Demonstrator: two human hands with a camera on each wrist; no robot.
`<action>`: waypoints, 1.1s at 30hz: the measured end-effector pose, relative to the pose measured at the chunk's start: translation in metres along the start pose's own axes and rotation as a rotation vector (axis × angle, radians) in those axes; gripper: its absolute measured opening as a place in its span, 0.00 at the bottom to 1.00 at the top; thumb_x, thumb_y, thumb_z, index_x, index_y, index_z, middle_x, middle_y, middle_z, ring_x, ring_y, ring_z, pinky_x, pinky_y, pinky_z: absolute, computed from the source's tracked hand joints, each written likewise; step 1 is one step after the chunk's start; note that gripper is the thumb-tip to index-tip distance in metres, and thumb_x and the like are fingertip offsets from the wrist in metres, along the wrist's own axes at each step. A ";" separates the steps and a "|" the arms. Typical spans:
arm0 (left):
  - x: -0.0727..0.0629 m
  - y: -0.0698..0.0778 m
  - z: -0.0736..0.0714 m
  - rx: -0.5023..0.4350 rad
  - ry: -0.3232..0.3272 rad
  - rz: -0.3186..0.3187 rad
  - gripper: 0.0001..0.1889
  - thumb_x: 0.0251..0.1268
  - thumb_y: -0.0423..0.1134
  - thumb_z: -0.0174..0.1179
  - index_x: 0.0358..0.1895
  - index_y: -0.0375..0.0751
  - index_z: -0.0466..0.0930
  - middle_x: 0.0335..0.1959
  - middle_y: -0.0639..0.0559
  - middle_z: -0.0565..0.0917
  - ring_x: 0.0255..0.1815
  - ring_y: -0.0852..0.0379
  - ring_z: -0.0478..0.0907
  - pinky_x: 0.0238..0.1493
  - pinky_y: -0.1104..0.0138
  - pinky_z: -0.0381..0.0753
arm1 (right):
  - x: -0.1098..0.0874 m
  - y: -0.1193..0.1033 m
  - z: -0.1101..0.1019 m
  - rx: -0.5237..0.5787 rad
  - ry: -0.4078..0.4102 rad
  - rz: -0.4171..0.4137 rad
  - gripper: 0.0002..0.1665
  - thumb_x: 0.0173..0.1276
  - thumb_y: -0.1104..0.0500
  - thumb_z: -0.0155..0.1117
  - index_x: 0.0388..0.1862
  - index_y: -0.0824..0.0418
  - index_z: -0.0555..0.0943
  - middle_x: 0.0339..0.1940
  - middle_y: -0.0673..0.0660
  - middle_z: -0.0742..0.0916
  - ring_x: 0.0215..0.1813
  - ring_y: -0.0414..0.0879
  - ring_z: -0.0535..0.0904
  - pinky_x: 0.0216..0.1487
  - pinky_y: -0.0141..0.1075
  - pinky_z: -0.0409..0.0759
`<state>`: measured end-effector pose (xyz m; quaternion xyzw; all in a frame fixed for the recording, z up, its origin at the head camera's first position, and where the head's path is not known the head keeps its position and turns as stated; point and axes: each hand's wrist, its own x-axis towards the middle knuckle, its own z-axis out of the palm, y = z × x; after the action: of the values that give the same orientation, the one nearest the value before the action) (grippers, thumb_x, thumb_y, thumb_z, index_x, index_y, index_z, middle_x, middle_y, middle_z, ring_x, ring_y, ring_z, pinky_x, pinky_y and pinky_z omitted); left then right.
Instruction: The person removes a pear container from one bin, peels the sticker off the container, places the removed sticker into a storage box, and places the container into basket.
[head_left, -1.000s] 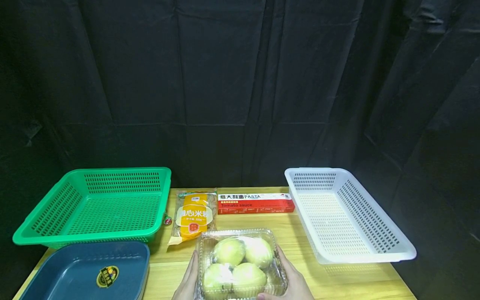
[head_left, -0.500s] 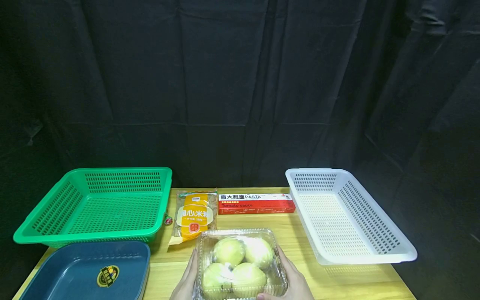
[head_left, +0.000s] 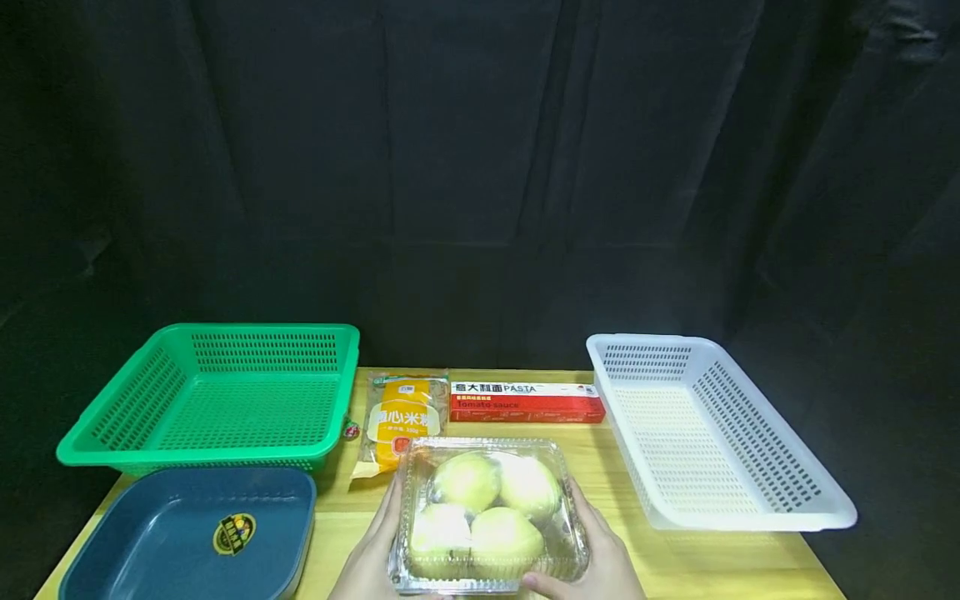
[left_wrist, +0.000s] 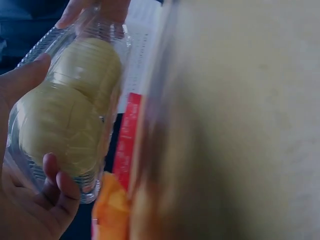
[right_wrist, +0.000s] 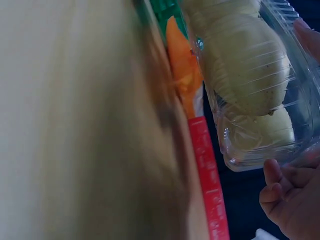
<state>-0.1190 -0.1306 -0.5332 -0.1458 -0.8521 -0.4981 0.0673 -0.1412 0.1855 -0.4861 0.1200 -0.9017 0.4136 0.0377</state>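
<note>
A clear plastic clamshell box point(head_left: 480, 586) with several pale yellow-green fruits point(head_left: 467, 482) inside is held at the front centre. My left hand point(head_left: 367, 550) grips its left side, and my right hand point(head_left: 600, 554) grips the right side with the thumb at the front corner. In the left wrist view, the curled left fingers point(left_wrist: 65, 192) support the lower edge of the box while the thumb lies on top. The right wrist view has the right fingertips point(right_wrist: 272, 182) under the box edge, with a dark gap between box and tabletop.
Behind the box lie an orange-labelled noodle packet point(head_left: 397, 429) and a red-and-white pasta box point(head_left: 525, 408). A green basket point(head_left: 217, 458) and a dark blue tub point(head_left: 300, 542) stand at left. At right is a white basket point(head_left: 750, 521); a black curtain point(head_left: 480, 208) hangs behind the table.
Both hands have raised the fruit box a little, so its front edge now shows in the head view. The whole scene has shifted slightly rightward as the head camera moved.
</note>
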 end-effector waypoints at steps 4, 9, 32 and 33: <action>0.005 0.049 -0.020 -0.046 -0.014 -0.192 0.81 0.35 0.58 0.89 0.89 0.45 0.37 0.88 0.37 0.45 0.83 0.25 0.53 0.71 0.30 0.68 | 0.006 -0.010 -0.003 -0.023 0.058 -0.087 0.78 0.42 0.40 0.92 0.86 0.62 0.59 0.76 0.74 0.75 0.70 0.76 0.75 0.63 0.74 0.76; 0.004 0.067 -0.034 -0.046 -0.001 -0.272 0.80 0.36 0.56 0.89 0.89 0.53 0.36 0.89 0.39 0.45 0.83 0.24 0.52 0.71 0.29 0.67 | 0.012 -0.019 -0.004 -0.010 0.092 -0.176 0.78 0.41 0.40 0.93 0.87 0.55 0.59 0.76 0.71 0.76 0.71 0.72 0.76 0.65 0.72 0.75; 0.010 0.068 -0.047 -0.084 -0.031 -0.302 0.78 0.39 0.53 0.89 0.89 0.53 0.36 0.88 0.36 0.45 0.83 0.21 0.45 0.70 0.26 0.64 | 0.014 -0.036 -0.009 -0.018 0.107 -0.135 0.77 0.41 0.38 0.92 0.86 0.60 0.62 0.75 0.67 0.78 0.71 0.67 0.77 0.65 0.67 0.78; 0.010 0.069 -0.048 -0.084 -0.029 -0.301 0.78 0.39 0.53 0.89 0.89 0.53 0.36 0.88 0.36 0.44 0.83 0.22 0.45 0.71 0.26 0.64 | 0.014 -0.036 -0.009 -0.021 0.109 -0.144 0.77 0.42 0.38 0.92 0.86 0.60 0.61 0.75 0.68 0.78 0.71 0.68 0.77 0.65 0.67 0.78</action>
<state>-0.1086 -0.1385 -0.4500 -0.0262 -0.8438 -0.5353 -0.0267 -0.1465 0.1666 -0.4517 0.1616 -0.8915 0.4064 0.1177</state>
